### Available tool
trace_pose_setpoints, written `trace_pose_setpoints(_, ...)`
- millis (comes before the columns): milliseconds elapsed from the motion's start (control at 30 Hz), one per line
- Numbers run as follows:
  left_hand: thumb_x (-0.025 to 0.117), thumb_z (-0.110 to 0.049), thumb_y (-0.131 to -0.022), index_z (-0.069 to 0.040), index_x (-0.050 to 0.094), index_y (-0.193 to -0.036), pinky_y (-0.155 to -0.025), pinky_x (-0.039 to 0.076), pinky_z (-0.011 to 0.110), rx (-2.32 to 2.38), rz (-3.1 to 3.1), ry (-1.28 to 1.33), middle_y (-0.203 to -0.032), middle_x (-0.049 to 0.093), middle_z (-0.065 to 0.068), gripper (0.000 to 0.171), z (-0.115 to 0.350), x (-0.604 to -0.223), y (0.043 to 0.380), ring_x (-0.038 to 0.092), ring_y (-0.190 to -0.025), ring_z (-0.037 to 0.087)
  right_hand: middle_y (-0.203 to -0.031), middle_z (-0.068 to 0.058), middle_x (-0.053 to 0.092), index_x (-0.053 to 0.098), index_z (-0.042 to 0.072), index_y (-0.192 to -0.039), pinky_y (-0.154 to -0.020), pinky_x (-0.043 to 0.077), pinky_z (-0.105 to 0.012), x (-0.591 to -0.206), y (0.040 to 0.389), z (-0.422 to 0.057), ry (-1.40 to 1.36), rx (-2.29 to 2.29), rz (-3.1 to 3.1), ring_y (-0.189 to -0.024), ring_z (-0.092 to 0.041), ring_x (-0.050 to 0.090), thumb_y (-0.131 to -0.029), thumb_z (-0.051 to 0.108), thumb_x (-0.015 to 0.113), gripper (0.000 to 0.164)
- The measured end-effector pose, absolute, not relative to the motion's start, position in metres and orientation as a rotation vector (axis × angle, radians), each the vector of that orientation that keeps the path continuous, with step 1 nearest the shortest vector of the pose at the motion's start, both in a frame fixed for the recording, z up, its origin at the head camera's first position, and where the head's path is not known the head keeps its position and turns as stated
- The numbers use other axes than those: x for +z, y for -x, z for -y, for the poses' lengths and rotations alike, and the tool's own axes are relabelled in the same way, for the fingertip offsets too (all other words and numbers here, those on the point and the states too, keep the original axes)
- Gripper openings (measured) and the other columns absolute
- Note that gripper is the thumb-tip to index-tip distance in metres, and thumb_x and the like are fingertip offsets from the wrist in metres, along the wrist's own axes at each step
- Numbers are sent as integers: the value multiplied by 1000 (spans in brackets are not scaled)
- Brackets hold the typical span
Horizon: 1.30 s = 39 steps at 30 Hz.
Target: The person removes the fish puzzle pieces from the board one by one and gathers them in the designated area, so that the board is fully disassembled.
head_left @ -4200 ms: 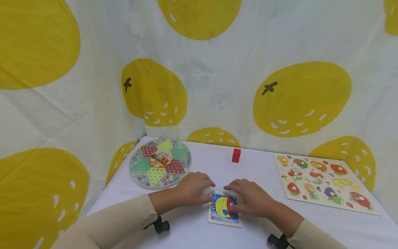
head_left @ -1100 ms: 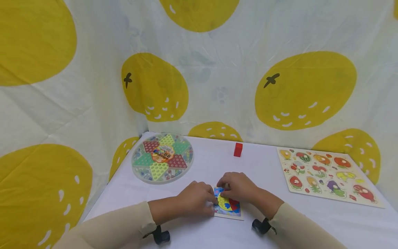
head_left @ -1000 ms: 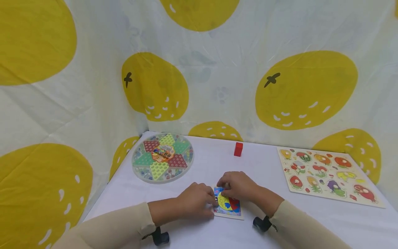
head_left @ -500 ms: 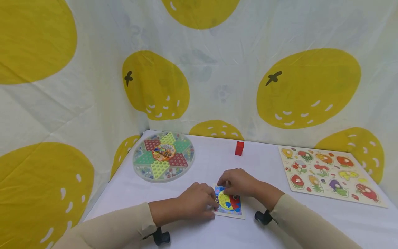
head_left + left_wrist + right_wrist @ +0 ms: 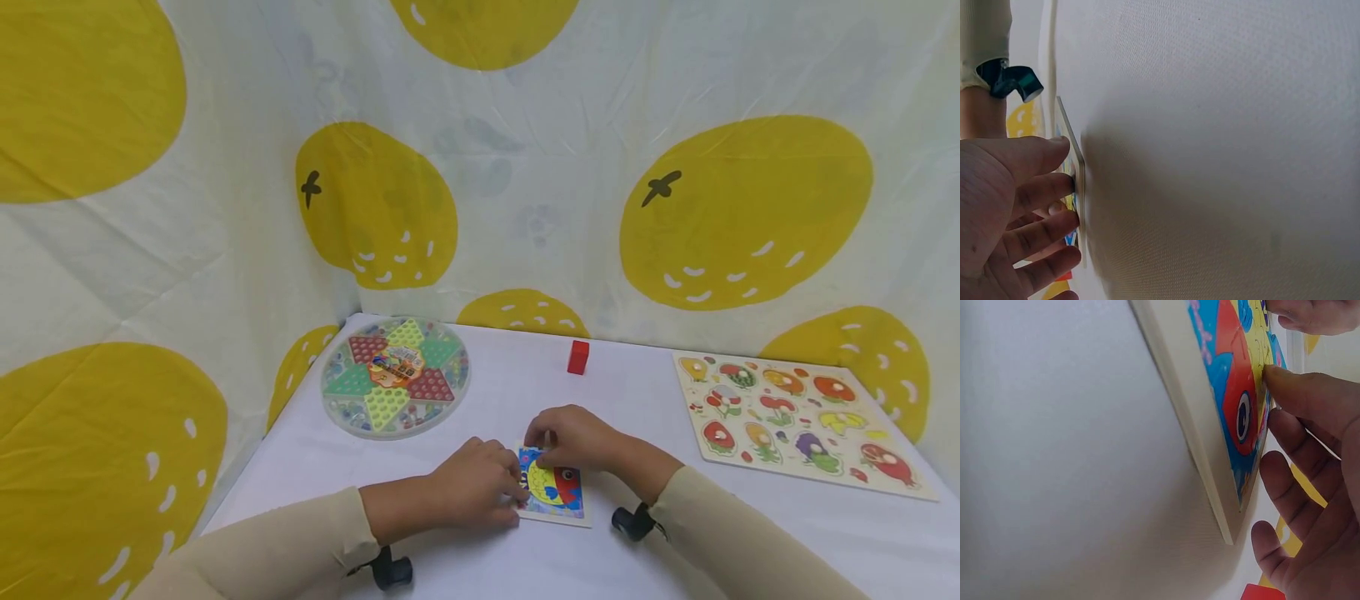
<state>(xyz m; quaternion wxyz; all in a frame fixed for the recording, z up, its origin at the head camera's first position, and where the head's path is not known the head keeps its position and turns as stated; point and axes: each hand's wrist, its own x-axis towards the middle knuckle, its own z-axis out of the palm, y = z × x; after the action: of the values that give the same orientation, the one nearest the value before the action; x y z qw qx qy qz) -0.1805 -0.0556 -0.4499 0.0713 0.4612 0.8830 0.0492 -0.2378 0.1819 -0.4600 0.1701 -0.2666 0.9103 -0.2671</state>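
A small square picture puzzle [image 5: 551, 492] with a red-and-yellow fish on blue lies flat on the white table. In the head view my left hand [image 5: 480, 487] rests at its left side. The left wrist view has this hand's thumb [image 5: 1054, 145] at the board's corner, with the fingertips [image 5: 1069, 219] along its edge. My right hand [image 5: 573, 439] is over the far edge. In the right wrist view its thumb [image 5: 1279, 378] touches the fish's yellow body. The other fingers bend loosely, spread apart, beside the far edge; whether the index finger touches the board is unclear.
A round Chinese checkers board [image 5: 396, 377] with marbles lies at the back left. Near the back edge stands a red block [image 5: 578, 357]. At the right is a wooden fruit-and-vegetable puzzle board [image 5: 802, 417]. Patterned cloth [image 5: 540, 150] hangs behind the table.
Since the oldest frame, my left hand has come against the puzzle's left side. My right hand has moved from its right side to the far edge. Over the last second both barely move.
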Motion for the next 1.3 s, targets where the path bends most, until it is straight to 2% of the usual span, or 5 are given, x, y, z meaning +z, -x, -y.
trace_pose_setpoints(333, 75, -51, -98, -40, 79, -128, -95, 43, 31, 38, -2651, -1446, -122, 70, -18, 32, 56, -449, 181, 56, -119, 8, -87, 11, 69, 76, 24, -102, -70, 58, -29, -459, 241, -186, 764, -869, -2525, -78, -14, 66, -96, 17, 81, 11)
trace_pose_setpoints(733, 72, -50, -100, -38, 80, -127, -95, 45, 31, 18, -2658, -1466, -123, 71, -17, 31, 56, -449, 179, 57, -120, 8, -102, 8, 74, 76, 22, -102, -88, 59, -36, -443, 259, -197, 627, -969, -2515, -100, -17, 66, -98, 16, 79, 8)
trace_pose_setpoints(1033, 73, -45, -100, -31, 81, -124, -96, 45, 30, 246, -2689, -1379, -120, 70, -14, 29, 58, -455, 178, 58, -118, 6, -101, 7, 76, 76, 19, -104, -83, 59, -33, -431, 279, -203, 605, -947, -2550, -96, -17, 67, -99, 18, 78, 6)
trace_pose_setpoints(1300, 72, -45, -100, -28, 82, -123, -96, 46, 31, 346, -2725, -1290, -119, 69, -13, 30, 59, -462, 174, 58, -117, 6, -102, 3, 75, 75, 17, -105, -86, 57, -34, -432, 296, -203, 585, -889, -2557, -95, -20, 64, -101, 16, 76, 5)
